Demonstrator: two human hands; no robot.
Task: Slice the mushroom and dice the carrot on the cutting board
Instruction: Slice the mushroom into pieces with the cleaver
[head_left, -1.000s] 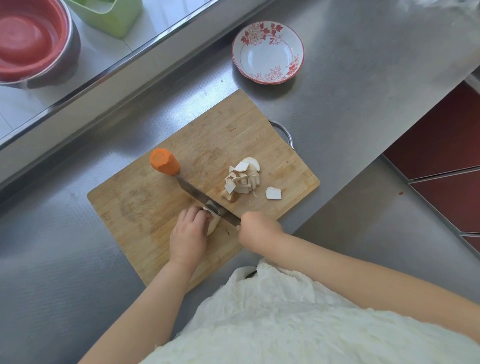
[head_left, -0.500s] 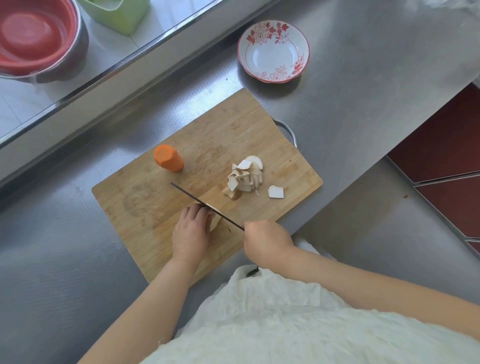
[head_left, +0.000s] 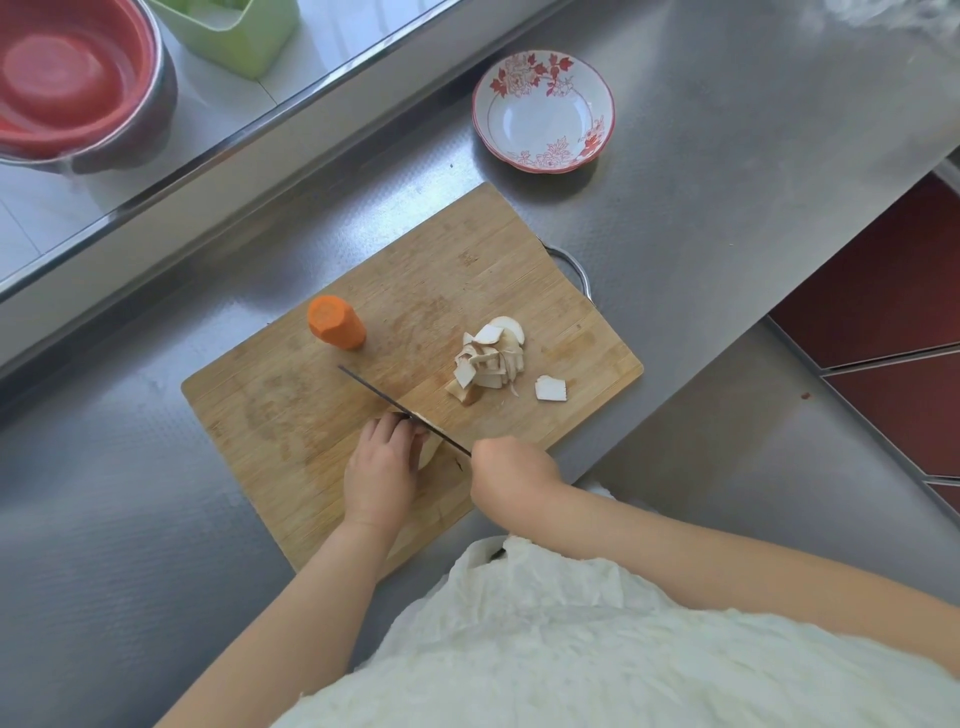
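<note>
Right hand (head_left: 511, 470) grips knife (head_left: 400, 408); left hand (head_left: 382, 467) holds mushroom (head_left: 428, 449) down.
Cutting board (head_left: 291, 415): blade edge-down on mushroom; no legible writing.

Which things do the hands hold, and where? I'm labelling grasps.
Right hand grips the knife by its hidden handle; left hand holds the uncut mushroom piece from above.

Floral bowl (head_left: 543, 110) on steel counter (head_left: 727, 208); red basin (head_left: 67, 78) and green container (head_left: 244, 31) on ledge behind.

Steel bench (head_left: 727, 218) in daylight; raised white-tiled ledge (head_left: 218, 104) behind; dark red floor tiles (head_left: 893, 291) at right.
</note>
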